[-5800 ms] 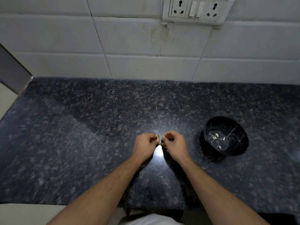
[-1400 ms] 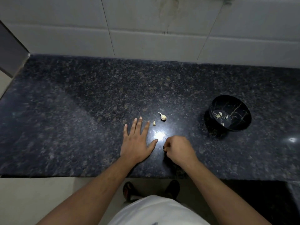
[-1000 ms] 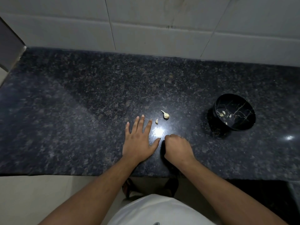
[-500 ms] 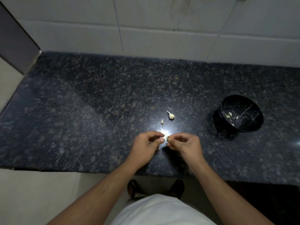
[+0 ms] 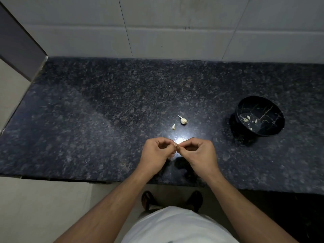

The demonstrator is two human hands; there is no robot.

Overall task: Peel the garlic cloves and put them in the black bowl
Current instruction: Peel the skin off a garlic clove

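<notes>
left hand point(image 5: 155, 154) and right hand point(image 5: 199, 155): both were raised just above the dark granite counter point(image 5: 87, 120) near its front edge, knuckles up, fingers curled, thumb and forefinger tips of each meeting at a small garlic clove point(image 5: 176, 146) pinched between them. the clove was almost wholly hidden by the fingertips; whether it was peeled could not be told. forearms entered from 6 o'clock.

two loose cloves: a larger one point(image 5: 183, 120) and a smaller one point(image 5: 173, 126) lay on the counter at 12 o'clock from the hands, near each other, apart.

black bowl point(image 5: 273, 132): stood at 2 o'clock from the hands, well apart, holding several pale pieces point(image 5: 248, 118), too small to identify surely.
</notes>
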